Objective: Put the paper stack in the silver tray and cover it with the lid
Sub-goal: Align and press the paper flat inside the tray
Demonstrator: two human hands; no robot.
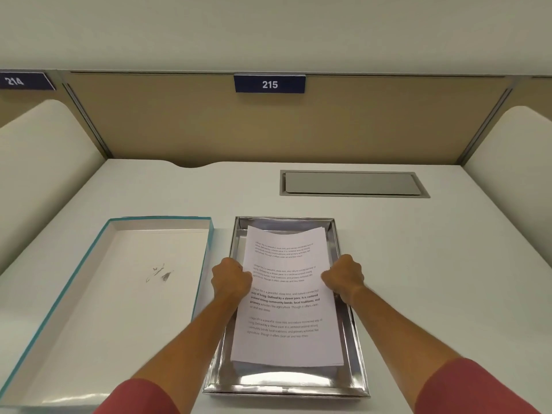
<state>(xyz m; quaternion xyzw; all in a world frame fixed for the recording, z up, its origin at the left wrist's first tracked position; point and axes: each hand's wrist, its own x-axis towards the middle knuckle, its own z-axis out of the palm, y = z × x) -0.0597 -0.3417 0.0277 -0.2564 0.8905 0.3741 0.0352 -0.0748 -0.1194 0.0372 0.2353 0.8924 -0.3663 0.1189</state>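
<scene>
Both hands gripping paper stack [286, 297], lengthwise in silver tray [360, 380]

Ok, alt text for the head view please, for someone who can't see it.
Both hands, left hand and right hand, grip the sides of a printed paper stack over the silver tray on a white desk. The teal-edged lid lies upturned to the left.

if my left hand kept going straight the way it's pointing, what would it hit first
The left hand points forward and a bit inward, gripping the paper stack by its left edge. Straight on, it would likely meet the silver tray at its left wall first, though depth is unclear.
</scene>
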